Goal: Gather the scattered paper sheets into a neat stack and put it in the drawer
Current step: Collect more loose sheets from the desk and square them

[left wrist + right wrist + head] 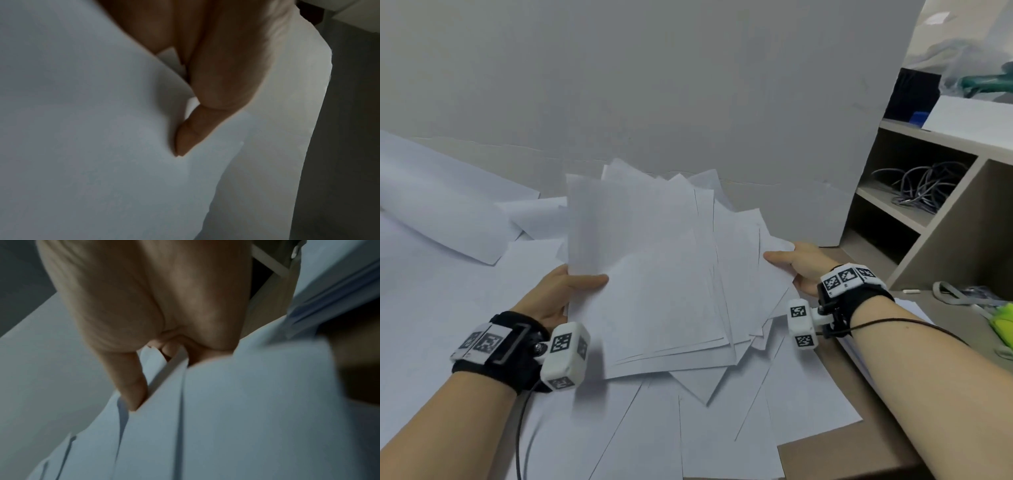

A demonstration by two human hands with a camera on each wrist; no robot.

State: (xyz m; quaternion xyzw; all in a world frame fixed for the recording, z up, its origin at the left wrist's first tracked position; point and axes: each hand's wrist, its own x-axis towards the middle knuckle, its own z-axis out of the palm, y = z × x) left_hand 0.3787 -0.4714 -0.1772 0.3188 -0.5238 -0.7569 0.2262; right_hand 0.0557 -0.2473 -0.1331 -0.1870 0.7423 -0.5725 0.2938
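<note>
A fanned, uneven bundle of white paper sheets (661, 260) is lifted above the table between both hands. My left hand (571, 287) grips its left edge, thumb on top and fingers hidden beneath. My right hand (796, 265) grips the right edge the same way. In the left wrist view the left hand (205, 104) has its thumb pressed onto the paper (82, 146). In the right wrist view the right hand (144, 337) has its thumb lying over several offset sheet edges (226, 418). More loose sheets (688, 428) lie flat on the table below. No drawer is in view.
A large grey board (688, 85) stands upright behind the papers. A big curled white sheet (441, 209) lies at the left. Open shelves (914, 192) with tangled cables (921, 185) stand at the right. The brown table edge (859, 445) shows at the lower right.
</note>
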